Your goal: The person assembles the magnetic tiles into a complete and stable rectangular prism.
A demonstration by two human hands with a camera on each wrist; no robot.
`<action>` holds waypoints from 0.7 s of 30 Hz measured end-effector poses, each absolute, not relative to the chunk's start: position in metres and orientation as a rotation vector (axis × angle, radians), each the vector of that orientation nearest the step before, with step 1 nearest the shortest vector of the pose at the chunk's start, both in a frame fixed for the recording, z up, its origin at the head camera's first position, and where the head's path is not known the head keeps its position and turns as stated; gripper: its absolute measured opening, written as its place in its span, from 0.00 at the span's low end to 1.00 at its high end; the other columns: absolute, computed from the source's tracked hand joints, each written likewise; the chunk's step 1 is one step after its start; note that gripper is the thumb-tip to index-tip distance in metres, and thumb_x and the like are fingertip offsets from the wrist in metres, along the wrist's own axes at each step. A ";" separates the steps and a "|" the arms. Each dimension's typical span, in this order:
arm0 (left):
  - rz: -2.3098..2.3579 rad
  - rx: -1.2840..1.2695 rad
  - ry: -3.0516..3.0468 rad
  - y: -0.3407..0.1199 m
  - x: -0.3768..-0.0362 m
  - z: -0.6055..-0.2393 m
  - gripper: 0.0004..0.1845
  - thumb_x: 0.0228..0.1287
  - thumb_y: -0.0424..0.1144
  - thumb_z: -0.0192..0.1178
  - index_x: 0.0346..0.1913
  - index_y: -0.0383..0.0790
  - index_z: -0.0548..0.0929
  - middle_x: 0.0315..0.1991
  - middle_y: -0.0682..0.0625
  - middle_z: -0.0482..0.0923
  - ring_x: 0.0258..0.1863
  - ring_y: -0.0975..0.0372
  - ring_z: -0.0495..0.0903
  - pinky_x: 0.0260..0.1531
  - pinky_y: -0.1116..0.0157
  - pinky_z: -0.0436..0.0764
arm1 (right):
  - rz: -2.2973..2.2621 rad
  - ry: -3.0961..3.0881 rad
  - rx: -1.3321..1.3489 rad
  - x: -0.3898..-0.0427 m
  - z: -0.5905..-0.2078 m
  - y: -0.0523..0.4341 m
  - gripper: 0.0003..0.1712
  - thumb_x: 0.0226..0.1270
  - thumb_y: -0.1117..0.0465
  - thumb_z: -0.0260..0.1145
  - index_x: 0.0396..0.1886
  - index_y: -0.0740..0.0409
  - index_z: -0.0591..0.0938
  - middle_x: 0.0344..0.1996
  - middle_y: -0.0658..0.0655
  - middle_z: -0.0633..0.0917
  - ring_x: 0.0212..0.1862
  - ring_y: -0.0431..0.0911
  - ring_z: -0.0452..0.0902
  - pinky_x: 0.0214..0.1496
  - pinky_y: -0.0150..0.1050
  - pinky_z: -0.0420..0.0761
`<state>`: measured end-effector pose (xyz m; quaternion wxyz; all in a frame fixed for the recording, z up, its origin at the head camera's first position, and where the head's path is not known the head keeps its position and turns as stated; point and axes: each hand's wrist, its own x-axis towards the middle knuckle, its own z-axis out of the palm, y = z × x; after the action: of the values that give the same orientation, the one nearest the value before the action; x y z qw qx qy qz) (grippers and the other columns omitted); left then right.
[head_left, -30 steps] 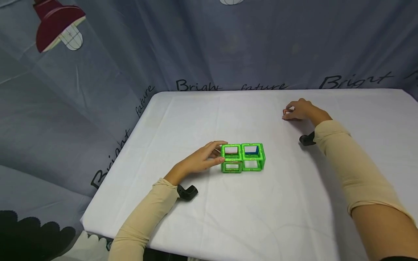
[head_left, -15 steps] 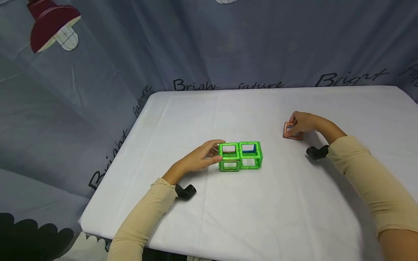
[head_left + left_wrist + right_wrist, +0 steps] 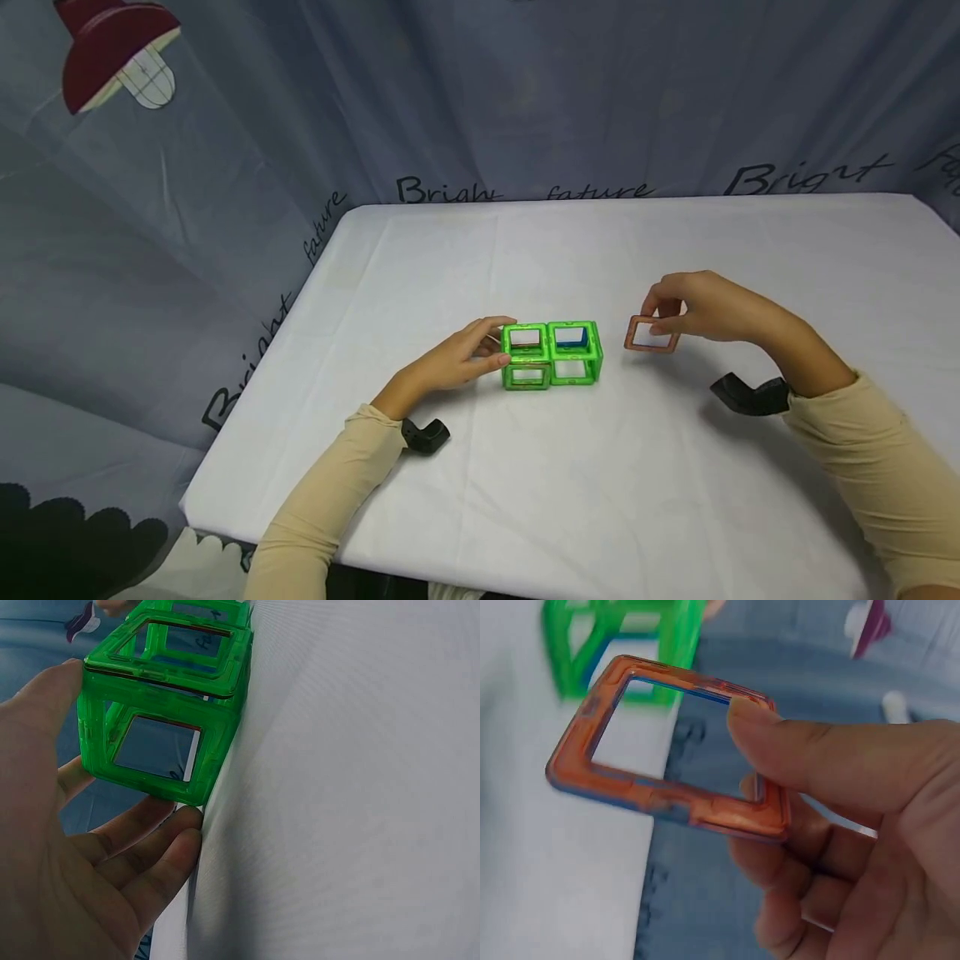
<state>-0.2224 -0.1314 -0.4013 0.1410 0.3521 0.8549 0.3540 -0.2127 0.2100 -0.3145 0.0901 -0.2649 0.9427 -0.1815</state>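
Two joined green frame cubes stand mid-table; a blue tile shows inside the right one. My left hand holds the left cube's end, thumb on the top edge and fingers low on its side. The left wrist view shows the cube close up, between the thumb and fingers of my left hand. My right hand pinches an orange square frame tile just right of the cubes, a little above the cloth. In the right wrist view the tile sits tilted between thumb and fingers of that hand.
A white cloth covers the table. Grey-blue printed curtains close in the back and left sides. Black wrist camera mounts sit at my left wrist and right wrist.
My right hand has carried the orange tile from the far right of the table towards me and leftwards, up beside the green cubes. The left hand has stayed on the cubes.
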 end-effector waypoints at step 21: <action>1.056 0.987 2.464 -0.128 -0.222 -0.400 0.39 0.55 0.46 0.65 0.67 0.44 0.57 0.57 0.47 0.66 0.54 0.61 0.71 0.55 0.72 0.73 | -0.607 3.031 -1.239 -0.166 -0.362 0.130 0.11 0.43 0.64 0.75 0.22 0.53 0.78 0.24 0.47 0.76 0.28 0.38 0.69 0.25 0.29 0.73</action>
<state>-0.2223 -0.1284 -0.4003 0.1418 0.3420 0.8539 0.3658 -0.1665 0.1297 -0.3623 -0.0941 -0.3705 0.9060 -0.1816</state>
